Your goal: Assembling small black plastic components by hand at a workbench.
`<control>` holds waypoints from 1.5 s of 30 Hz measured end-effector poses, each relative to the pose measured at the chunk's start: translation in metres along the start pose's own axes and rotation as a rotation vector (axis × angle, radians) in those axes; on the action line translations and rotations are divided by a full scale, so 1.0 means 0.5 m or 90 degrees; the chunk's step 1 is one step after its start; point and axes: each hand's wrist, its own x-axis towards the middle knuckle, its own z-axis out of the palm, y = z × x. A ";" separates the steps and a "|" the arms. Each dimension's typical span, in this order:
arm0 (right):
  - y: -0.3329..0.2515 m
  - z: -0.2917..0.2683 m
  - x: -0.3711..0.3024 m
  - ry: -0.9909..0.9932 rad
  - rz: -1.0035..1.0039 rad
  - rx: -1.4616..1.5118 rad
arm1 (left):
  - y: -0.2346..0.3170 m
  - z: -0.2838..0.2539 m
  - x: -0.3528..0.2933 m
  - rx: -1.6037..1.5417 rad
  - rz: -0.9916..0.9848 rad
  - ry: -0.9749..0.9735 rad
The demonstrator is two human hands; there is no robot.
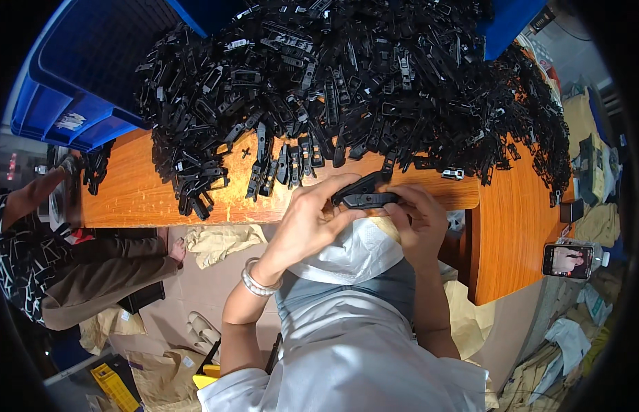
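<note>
At the table's near edge, both my hands hold a long black plastic part [367, 200] above my lap. My left hand [307, 223] is closed on its left end, thumb below and fingers above. The fingers of my right hand [419, 221] pinch its right end. A second black length shows along its upper side; I cannot tell whether the two are joined. Just beyond, several slim black plastic pieces [292, 165] lie in a loose row. Behind them a great heap of similar black parts [333, 75] covers the far tabletop.
The wooden table [127, 185] extends to a right wing [515, 233]. Blue crates [79, 75] stand at the far left. A phone [568, 261] is propped by the right edge. Another person [59, 268] sits at left. Wrappings and a yellow tray [115, 388] lie on the floor.
</note>
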 end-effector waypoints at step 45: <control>0.007 0.013 0.042 -0.174 -0.025 -0.077 | -0.026 0.008 -0.034 0.082 0.055 0.055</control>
